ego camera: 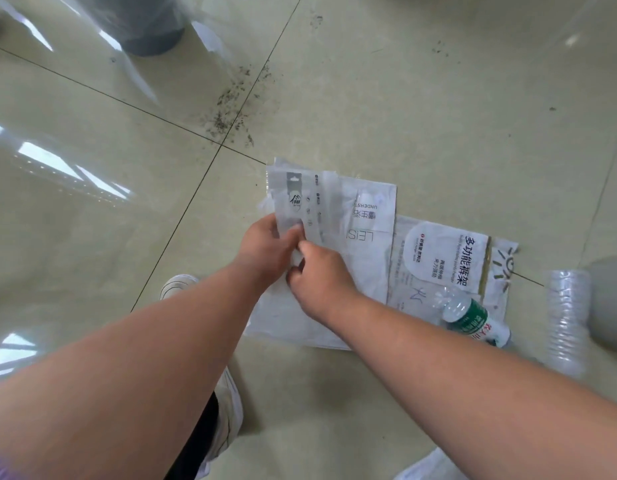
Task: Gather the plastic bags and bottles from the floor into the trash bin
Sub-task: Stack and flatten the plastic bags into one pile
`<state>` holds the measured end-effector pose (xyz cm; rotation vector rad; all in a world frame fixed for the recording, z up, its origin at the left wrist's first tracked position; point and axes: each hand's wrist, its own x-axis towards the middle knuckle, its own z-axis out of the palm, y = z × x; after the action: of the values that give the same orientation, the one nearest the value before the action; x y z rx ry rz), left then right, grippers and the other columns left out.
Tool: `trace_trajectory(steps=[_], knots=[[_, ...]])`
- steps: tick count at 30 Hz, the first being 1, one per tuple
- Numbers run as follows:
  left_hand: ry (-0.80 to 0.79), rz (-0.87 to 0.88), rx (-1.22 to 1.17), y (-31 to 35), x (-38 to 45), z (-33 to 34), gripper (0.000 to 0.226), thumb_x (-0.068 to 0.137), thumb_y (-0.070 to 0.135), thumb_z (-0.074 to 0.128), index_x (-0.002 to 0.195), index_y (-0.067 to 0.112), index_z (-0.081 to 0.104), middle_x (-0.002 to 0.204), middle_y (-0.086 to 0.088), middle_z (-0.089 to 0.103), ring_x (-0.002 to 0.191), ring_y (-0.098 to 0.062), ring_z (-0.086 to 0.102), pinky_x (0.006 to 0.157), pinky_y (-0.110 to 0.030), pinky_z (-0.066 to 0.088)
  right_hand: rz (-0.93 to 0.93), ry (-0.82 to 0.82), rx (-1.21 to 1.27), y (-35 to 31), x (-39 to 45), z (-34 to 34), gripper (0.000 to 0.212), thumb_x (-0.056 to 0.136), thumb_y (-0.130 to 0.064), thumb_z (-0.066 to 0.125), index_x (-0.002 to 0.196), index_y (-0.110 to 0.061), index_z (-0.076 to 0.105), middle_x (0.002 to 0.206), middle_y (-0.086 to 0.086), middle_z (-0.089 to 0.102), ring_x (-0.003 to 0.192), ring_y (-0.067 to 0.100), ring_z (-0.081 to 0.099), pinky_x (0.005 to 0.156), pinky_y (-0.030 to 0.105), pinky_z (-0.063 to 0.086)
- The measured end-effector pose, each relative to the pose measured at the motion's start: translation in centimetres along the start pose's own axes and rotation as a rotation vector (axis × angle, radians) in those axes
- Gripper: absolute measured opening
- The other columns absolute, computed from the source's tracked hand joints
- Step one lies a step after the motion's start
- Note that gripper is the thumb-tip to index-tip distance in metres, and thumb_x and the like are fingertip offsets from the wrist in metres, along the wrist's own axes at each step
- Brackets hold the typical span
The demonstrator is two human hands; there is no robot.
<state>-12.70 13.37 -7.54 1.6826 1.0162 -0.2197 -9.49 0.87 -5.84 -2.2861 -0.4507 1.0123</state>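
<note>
Both hands are working on the floor (pixel 369 81) litter: the left hand (pixel 265 249) is pinching the near edge of a small printed bag (pixel 293 195) between thumb and fingers, grip clamped on it, while the right hand (pixel 321 275) is curling onto the same stack just beside it; whether its grip is closed on plastic or only pressing down, cannot tell. Bags are lying overlapped on the tiles: the small one on top, a wider one marked with grey letters (pixel 366 216) under it, a third with a white label (pixel 449 258) to the right, so three countable, maybe more hidden beneath. Likely very light, floppy and slick film, so sliding apart is probable; best taken by pinching several edges together or scrunching. One green-labelled bottle (pixel 468 315) is lying on its side on the rightmost bag, looking empty, light and crushable, easy to grab round the body. A ribbed clear thing (pixel 566 317) further right is too blurred to name. A dark bin (pixel 151 29) is standing at top left, well apart from the litter, behind clear sheeting.
</note>
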Motion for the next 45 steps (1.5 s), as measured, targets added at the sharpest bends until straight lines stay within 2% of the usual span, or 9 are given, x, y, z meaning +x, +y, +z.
trace_trajectory(steps=[8,13,15,18,24,28,32,37,45], knots=[[0.01,0.053,0.083,1.2,-0.8,0.3,0.048,0.094,-0.001,0.06,0.129,0.032,0.063,0.1,0.01,0.076,0.098,-0.023,0.076,0.072,-0.03,0.062,0.097,0.26,-0.377,9.1,-2.3,-2.9,0.063,0.092,-0.028,0.062,0.152,-0.022,0.046,0.153,0.01,0.044,0.141,0.032,0.037,0.114,0.044,0.036],[0.083,-0.048,0.069,0.8,-1.1,0.2,0.122,0.089,0.013,0.082,0.17,0.047,-0.004,0.099,0.006,0.072,0.089,-0.011,0.072,0.068,-0.031,0.058,0.346,0.159,-0.668,16.7,-3.7,-8.1,0.105,0.085,-0.054,0.066,0.165,-0.032,0.001,0.172,0.013,0.003,0.159,0.035,0.003,0.124,0.05,0.014],[0.074,-0.179,-0.026,0.4,-1.2,0.3,0.111,0.078,0.019,0.092,0.165,0.036,0.025,0.102,0.001,0.078,0.092,-0.024,0.079,0.074,-0.045,0.067,0.411,0.105,-0.698,19.0,-4.4,-9.6,0.11,0.082,-0.057,0.067,0.165,-0.032,0.0,0.17,0.012,0.018,0.156,0.033,0.016,0.121,0.049,0.021],[-0.039,-0.152,0.017,1.7,-1.2,0.6,0.037,0.077,0.008,0.092,0.109,0.018,0.076,0.092,-0.003,0.086,0.091,-0.032,0.084,0.069,-0.045,0.07,0.461,0.094,-0.588,21.5,-5.2,-11.3,0.101,0.082,-0.048,0.066,0.164,-0.03,0.01,0.157,0.009,0.04,0.141,0.031,0.042,0.112,0.047,0.033],[-0.334,0.15,0.719,8.4,1.9,2.1,0.018,0.094,0.002,0.068,0.09,0.019,0.068,0.088,-0.006,0.069,0.081,-0.028,0.064,0.07,-0.035,0.052,0.49,0.179,-0.422,24.0,-5.5,-13.1,0.096,0.083,-0.043,0.068,0.164,-0.024,0.018,0.158,0.014,0.041,0.141,0.036,0.044,0.114,0.048,0.036],[-0.48,0.264,1.023,10.6,4.4,5.8,0.019,0.096,0.015,0.07,0.114,0.012,0.072,0.105,-0.007,0.07,0.1,-0.032,0.067,0.082,-0.035,0.051,0.477,0.208,-0.358,24.5,-5.1,-13.7,0.096,0.083,-0.044,0.069,0.164,-0.025,0.021,0.159,0.012,0.041,0.142,0.037,0.043,0.113,0.049,0.039],[-0.53,0.381,1.081,11.1,5.5,11.0,0.023,0.096,0.019,0.074,0.118,0.016,0.075,0.106,-0.005,0.07,0.112,-0.035,0.068,0.085,-0.034,0.051,0.384,0.227,-0.308,24.8,-4.5,-14.1,0.094,0.084,-0.042,0.069,0.164,-0.027,0.023,0.159,0.007,0.045,0.142,0.031,0.046,0.112,0.042,0.042],[-0.478,0.439,1.085,9.4,7.5,14.7,0.057,0.093,0.029,0.081,0.147,0.016,0.066,0.163,-0.006,0.046,0.145,-0.034,0.048,0.119,-0.04,0.042,0.338,0.27,-0.272,25.4,-3.2,-15.0,0.093,0.085,-0.042,0.072,0.163,-0.026,0.024,0.159,0.008,0.044,0.141,0.031,0.048,0.11,0.045,0.045],[-0.321,0.331,1.153,6.2,6.6,14.2,0.045,0.094,0.037,0.078,0.137,0.03,0.068,0.131,-0.006,0.066,0.123,-0.034,0.064,0.103,-0.042,0.05,0.479,0.434,-0.595,26.1,-1.8,-15.0,0.091,0.086,-0.04,0.069,0.162,-0.024,0.022,0.163,0.014,0.025,0.147,0.034,0.029,0.115,0.049,0.025]])
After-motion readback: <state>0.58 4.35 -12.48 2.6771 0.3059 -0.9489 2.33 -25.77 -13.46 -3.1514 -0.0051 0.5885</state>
